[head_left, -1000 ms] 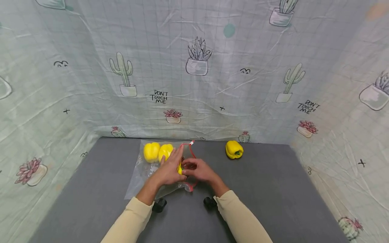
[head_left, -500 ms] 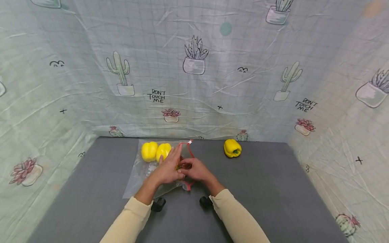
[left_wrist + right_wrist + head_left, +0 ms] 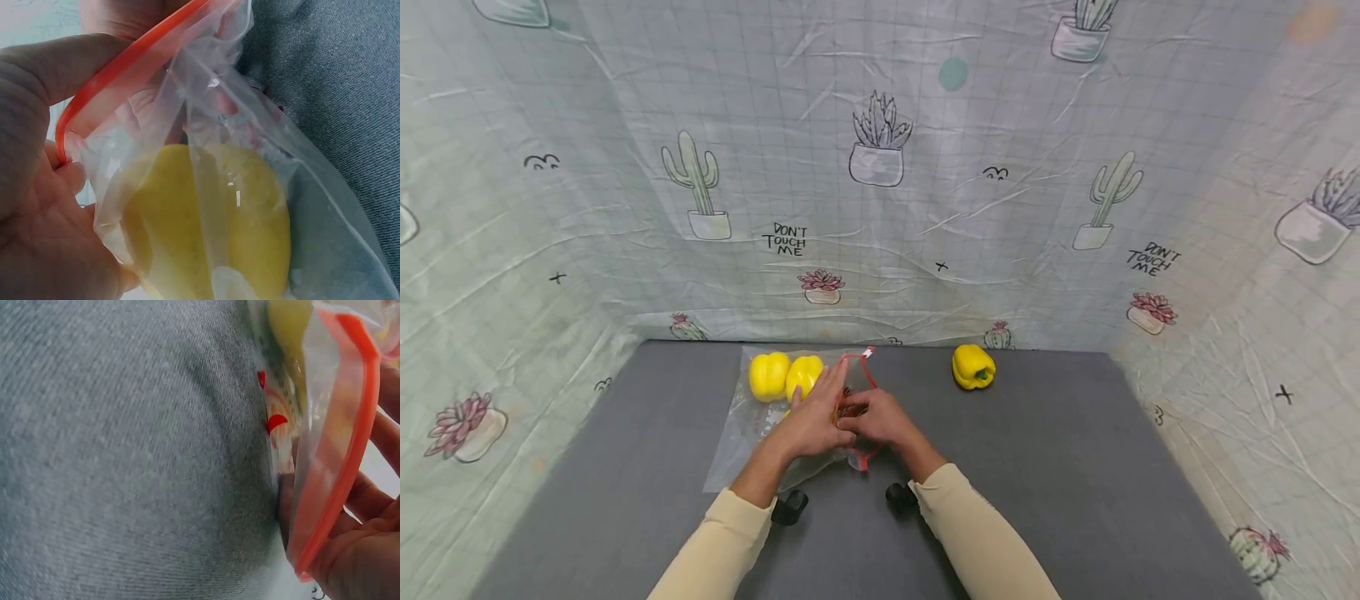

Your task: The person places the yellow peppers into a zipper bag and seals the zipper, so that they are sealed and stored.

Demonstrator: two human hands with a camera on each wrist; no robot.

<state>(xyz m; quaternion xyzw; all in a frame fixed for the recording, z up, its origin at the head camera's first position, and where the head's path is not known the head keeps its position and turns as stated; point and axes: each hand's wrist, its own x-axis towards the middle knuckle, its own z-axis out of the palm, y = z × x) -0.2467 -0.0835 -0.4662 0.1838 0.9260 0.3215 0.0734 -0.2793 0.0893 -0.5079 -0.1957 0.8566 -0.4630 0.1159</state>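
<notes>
A clear zip bag (image 3: 730, 454) with a red-edged mouth lies on its side. Two yellow bell peppers (image 3: 768, 376) sit in its far part. My left hand (image 3: 812, 421) spans the bag near its mouth; its thumb lies along the red rim (image 3: 94, 87) and its fingers bend against the plastic. Through the film a third yellow bell pepper (image 3: 206, 219) shows large, stem end towards the mouth. My right hand (image 3: 880, 418) reaches into the mouth from the right, fingers curled at that pepper's stem end; the left hand mostly hides this in the head view.
Another yellow bell pepper (image 3: 973, 367) rests on the grey table (image 3: 1037, 467) at the back right. Black wrist cameras (image 3: 790, 507) hang below both sleeves. A cloth with printed cacti (image 3: 880, 167) rises behind the table and at both sides.
The pepper at my right fingers has gone left into the bag; its yellow no longer shows between my hands. The right hand has followed slightly left. The left hand stays about where it was.
</notes>
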